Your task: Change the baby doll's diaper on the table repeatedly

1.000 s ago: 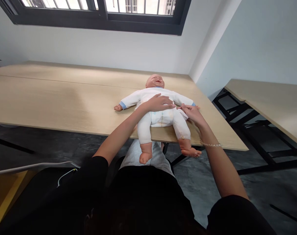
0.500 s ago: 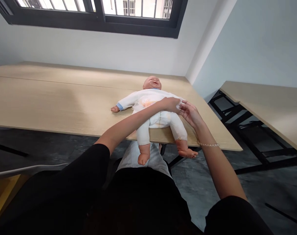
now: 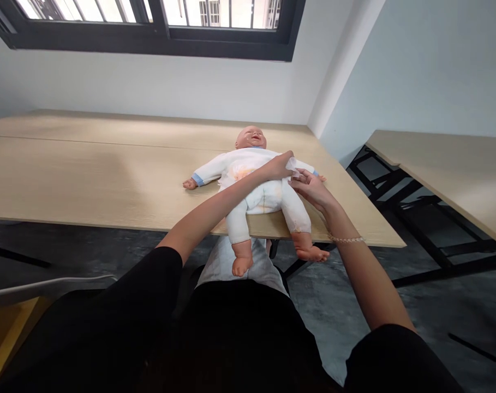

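Note:
A baby doll (image 3: 256,191) in a white suit with blue cuffs lies on its back at the front edge of a light wooden table (image 3: 108,174). Its bare feet hang over the edge. My left hand (image 3: 279,166) reaches across the doll's chest and pinches the white fabric near its far shoulder. My right hand (image 3: 310,188), with a bead bracelet on the wrist, sits beside it and grips the same fabric at the doll's side. The doll's far arm is mostly hidden behind my hands.
A second wooden table (image 3: 444,169) on a black frame stands to the right across a gap of dark floor. The wall and a black-framed window (image 3: 157,27) lie behind. A pale chair edge (image 3: 47,286) shows at lower left.
My left hand slid from the doll's belly across to its far shoulder and closed on the fabric. My right hand rose slightly to meet it. The view shifted a little.

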Available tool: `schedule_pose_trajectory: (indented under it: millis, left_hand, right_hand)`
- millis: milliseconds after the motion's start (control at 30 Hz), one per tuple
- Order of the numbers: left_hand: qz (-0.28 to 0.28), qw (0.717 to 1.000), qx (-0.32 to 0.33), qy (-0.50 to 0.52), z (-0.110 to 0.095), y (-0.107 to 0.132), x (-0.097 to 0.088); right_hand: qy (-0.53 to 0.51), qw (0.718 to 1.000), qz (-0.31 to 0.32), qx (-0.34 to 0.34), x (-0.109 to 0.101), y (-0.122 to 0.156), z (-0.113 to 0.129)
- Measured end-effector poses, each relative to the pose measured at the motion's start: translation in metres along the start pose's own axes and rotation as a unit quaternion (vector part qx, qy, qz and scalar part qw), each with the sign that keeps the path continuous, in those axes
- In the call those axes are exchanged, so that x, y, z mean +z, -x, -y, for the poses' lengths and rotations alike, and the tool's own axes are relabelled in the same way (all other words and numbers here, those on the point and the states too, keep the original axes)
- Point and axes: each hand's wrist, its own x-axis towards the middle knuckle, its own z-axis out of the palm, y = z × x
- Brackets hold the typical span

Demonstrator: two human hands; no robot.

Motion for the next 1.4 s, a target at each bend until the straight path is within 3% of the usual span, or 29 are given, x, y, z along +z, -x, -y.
schedule_pose_trajectory:
  millis: [300, 500, 633, 833, 1200, 1400]
  left_hand:
    - [0.095, 0.984, -0.016, 0.148, 0.006, -0.003, -0.005]
    - [0.052, 0.988, -0.007, 0.145, 0.01, -0.002, -0.005]
    - [-0.005, 0.992, -0.026, 0.125, 0.008, -0.001, -0.004]
    - [0.017, 0.986, -0.014, 0.165, 0.008, -0.001, -0.004]
    - [-0.001, 0.998, 0.059, 0.004, 0.017, -0.004, 0.002]
    - [-0.016, 0.997, 0.046, -0.065, 0.015, -0.005, 0.005]
  right_hand:
    - [0.017, 0.999, -0.014, -0.045, -0.007, -0.009, -0.012]
    - [0.02, 0.998, 0.015, -0.052, -0.003, -0.006, -0.01]
    - [0.052, 0.996, -0.02, -0.071, 0.004, -0.003, -0.007]
    - [0.076, 0.994, -0.03, -0.076, 0.008, -0.001, -0.006]
    - [-0.009, 0.99, -0.141, 0.02, 0.007, -0.002, 0.005]
    - [-0.005, 0.984, -0.175, 0.021, 0.003, -0.001, 0.003]
